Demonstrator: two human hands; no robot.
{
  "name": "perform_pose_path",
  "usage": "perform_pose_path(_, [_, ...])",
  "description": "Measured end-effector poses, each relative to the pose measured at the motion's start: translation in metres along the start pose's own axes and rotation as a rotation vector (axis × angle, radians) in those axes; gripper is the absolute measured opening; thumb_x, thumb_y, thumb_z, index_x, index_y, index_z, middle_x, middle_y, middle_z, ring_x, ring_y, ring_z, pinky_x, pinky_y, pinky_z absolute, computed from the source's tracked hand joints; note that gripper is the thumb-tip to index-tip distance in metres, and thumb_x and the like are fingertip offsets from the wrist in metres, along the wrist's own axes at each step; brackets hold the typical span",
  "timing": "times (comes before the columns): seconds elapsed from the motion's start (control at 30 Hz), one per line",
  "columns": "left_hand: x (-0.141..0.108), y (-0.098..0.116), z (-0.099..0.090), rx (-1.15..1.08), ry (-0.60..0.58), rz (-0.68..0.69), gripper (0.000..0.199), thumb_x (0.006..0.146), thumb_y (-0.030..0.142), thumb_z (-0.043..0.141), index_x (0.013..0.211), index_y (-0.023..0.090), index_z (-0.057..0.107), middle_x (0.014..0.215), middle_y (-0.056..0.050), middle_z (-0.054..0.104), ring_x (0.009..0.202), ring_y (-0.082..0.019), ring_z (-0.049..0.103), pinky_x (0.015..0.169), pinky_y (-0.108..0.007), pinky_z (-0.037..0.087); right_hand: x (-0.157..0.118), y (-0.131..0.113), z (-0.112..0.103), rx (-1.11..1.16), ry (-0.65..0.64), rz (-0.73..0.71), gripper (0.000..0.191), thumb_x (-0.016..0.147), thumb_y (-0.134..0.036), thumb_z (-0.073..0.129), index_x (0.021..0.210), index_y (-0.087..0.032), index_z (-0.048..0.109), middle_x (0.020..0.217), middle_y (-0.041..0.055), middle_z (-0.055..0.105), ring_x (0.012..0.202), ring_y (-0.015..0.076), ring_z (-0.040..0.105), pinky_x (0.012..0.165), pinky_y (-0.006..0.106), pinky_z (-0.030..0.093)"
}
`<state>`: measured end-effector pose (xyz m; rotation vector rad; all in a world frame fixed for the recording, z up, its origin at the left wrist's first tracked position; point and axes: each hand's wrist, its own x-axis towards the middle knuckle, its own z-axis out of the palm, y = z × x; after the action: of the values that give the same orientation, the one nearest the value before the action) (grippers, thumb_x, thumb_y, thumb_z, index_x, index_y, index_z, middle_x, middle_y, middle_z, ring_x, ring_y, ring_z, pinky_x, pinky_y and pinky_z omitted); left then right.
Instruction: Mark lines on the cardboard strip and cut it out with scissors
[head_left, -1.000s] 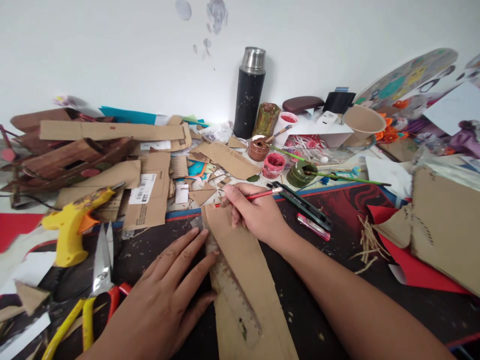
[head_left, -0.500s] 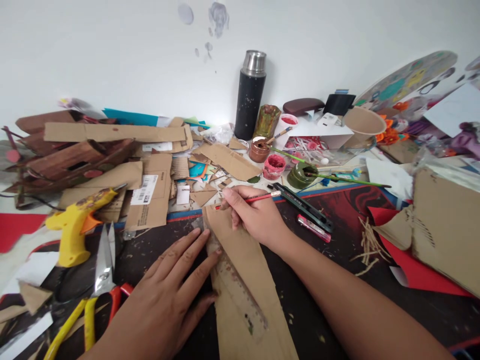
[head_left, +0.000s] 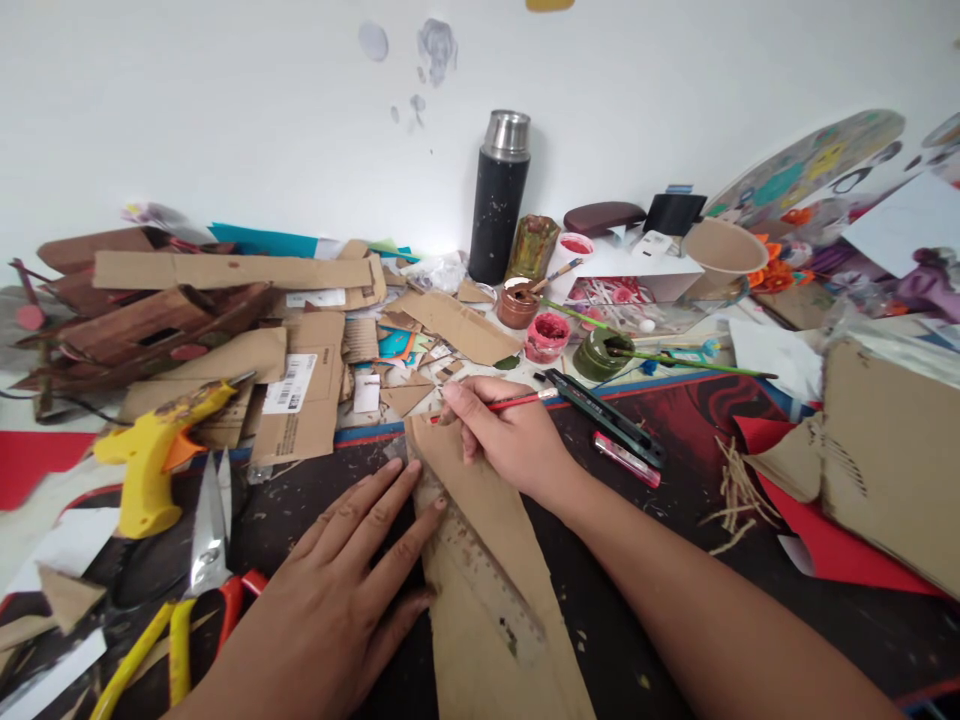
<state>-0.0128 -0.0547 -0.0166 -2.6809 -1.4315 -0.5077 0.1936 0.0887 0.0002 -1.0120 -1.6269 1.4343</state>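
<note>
A strip of brown cardboard [head_left: 510, 560] lies lengthwise before me on the dark mat. Slanting across it is a clear, paint-smudged ruler [head_left: 480, 570]. My left hand [head_left: 352, 570] rests flat with fingers spread, its fingertips on the ruler's upper part and the strip's left edge. Over the strip's far end, my right hand [head_left: 510, 430] is closed around a red pencil [head_left: 517, 401] with a white eraser end. The pencil's tip is near the strip's top edge; whether it touches I cannot tell. Just right of this hand lies a dark green box cutter [head_left: 604, 415].
Scissors [head_left: 208, 545] and a yellow glue gun [head_left: 154, 450] lie at left. Cardboard scraps [head_left: 300, 385] and brown painted pieces [head_left: 142, 320] pile up behind. Open paint pots [head_left: 547, 338], brushes and a black thermos [head_left: 499, 200] stand at the back. A cardboard box [head_left: 892, 460] sits right.
The ruler's near end has swung slightly to the right across the cardboard strip. Both hands keep nearly the same place. The view has tilted a little.
</note>
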Motion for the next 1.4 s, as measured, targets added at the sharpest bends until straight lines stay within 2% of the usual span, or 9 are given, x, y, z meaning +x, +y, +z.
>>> perform_pose_path(0.43, [-0.0011, -0.0001, 0.0009, 0.055, 0.003, 0.038, 0.056, 0.111, 0.046, 0.056, 0.159, 0.019, 0.060, 0.169, -0.019, 0.055, 0.156, -0.038, 0.052, 0.114, -0.054, 0.059, -0.0003, -0.0008, -0.0007, -0.026, -0.005, -0.008, 0.047, 0.108, -0.057, 0.063, 0.078, -0.021, 0.068, 0.055, -0.0025, 0.062, 0.051, 0.0140, 0.060, 0.056, 0.027, 0.046])
perform_pose_path(0.7, [0.0000, -0.0009, 0.0005, 0.060, 0.013, 0.045, 0.057, 0.111, 0.046, 0.055, 0.159, 0.017, 0.059, 0.171, -0.019, 0.053, 0.159, -0.037, 0.049, 0.117, -0.052, 0.057, -0.0015, 0.0018, -0.0003, -0.043, -0.001, -0.017, 0.041, 0.110, -0.051, 0.062, 0.085, -0.020, 0.072, 0.055, -0.0034, 0.062, 0.052, 0.0144, 0.060, 0.058, 0.028, 0.048])
perform_pose_path(1.03, [-0.0018, -0.0004, 0.0010, 0.046, 0.009, 0.027, 0.055, 0.112, 0.046, 0.055, 0.159, 0.018, 0.060, 0.173, -0.018, 0.051, 0.160, -0.037, 0.048, 0.119, -0.052, 0.055, -0.0023, -0.0009, 0.0004, -0.103, -0.012, -0.035, 0.041, 0.112, -0.046, 0.060, 0.081, -0.021, 0.070, 0.056, -0.0039, 0.061, 0.054, 0.0139, 0.060, 0.062, 0.028, 0.047])
perform_pose_path(1.4, [-0.0011, -0.0013, -0.0012, 0.073, 0.003, 0.047, 0.056, 0.111, 0.045, 0.054, 0.160, 0.017, 0.058, 0.174, -0.018, 0.049, 0.160, -0.037, 0.047, 0.116, -0.053, 0.058, -0.0020, -0.0012, 0.0011, -0.094, -0.012, -0.026, 0.042, 0.111, -0.049, 0.061, 0.081, -0.021, 0.070, 0.056, -0.0045, 0.060, 0.054, 0.0138, 0.059, 0.059, 0.028, 0.044])
